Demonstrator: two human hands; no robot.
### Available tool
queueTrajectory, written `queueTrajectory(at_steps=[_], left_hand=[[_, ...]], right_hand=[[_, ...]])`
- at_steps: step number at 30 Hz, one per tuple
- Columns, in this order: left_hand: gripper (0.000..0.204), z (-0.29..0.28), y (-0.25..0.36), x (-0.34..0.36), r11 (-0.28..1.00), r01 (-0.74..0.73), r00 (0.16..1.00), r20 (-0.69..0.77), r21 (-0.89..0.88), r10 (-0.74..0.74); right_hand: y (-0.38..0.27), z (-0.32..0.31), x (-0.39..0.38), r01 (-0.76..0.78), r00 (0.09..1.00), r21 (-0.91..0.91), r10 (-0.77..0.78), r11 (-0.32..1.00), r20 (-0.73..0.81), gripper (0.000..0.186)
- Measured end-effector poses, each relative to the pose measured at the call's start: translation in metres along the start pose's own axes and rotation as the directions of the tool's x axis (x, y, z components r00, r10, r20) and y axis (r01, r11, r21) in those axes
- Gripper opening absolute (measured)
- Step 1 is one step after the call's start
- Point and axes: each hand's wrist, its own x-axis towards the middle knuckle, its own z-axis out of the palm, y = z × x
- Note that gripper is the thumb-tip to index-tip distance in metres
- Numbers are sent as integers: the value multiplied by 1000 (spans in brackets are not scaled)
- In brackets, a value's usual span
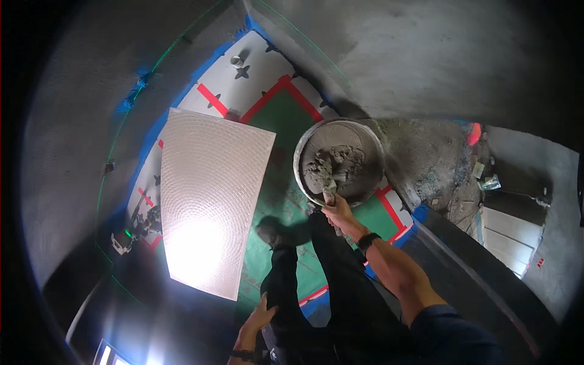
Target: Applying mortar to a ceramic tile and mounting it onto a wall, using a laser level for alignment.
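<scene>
My right hand (342, 214) is wrapped round the handle of a trowel (329, 192). The trowel's head is in a round bucket (298, 164) of thick grey mortar (347, 137), among rough clumps at the middle, and mortar coats it. My left hand (261, 313) rests on my left leg with its fingers stretched out, holding nothing. To the left of the bucket is a large pale tile (210, 176) with a fine curved pattern over its face and a bright glare near its lower end. The bucket stands just beyond my feet.
Green sheeting (274, 274) edged with red tape (304, 100) covers the floor. Blue tape (201, 70) runs along the wall's foot. A small device (121, 241) with a green light stands at left; green laser lines cross the walls. Rough ground (432, 164) with debris lies at right.
</scene>
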Motion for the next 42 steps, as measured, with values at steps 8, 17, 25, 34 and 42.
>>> queueTrajectory(at_steps=[8,17,25,34,42], left_hand=[[107,87,-94,41,980,183,889,438,-75,-133],[125,81,-180,61,993,114,866,489,6,-103],[120,100,-218,69,995,-16,946,320,-96,46],[67,56,-213,51,955,-241,939,-291,-174,183],[96,-96,-197,67,993,16,513,-854,116,91]], right_hand=[[6,30,-48,-15,1000,325,21,946,-15,16],[66,70,-60,149,983,361,-100,921,-151,16],[66,86,-108,178,967,317,-105,932,-233,21],[29,117,-227,305,946,-62,-310,950,-95,17],[21,281,-146,575,773,-660,-585,483,245,38]])
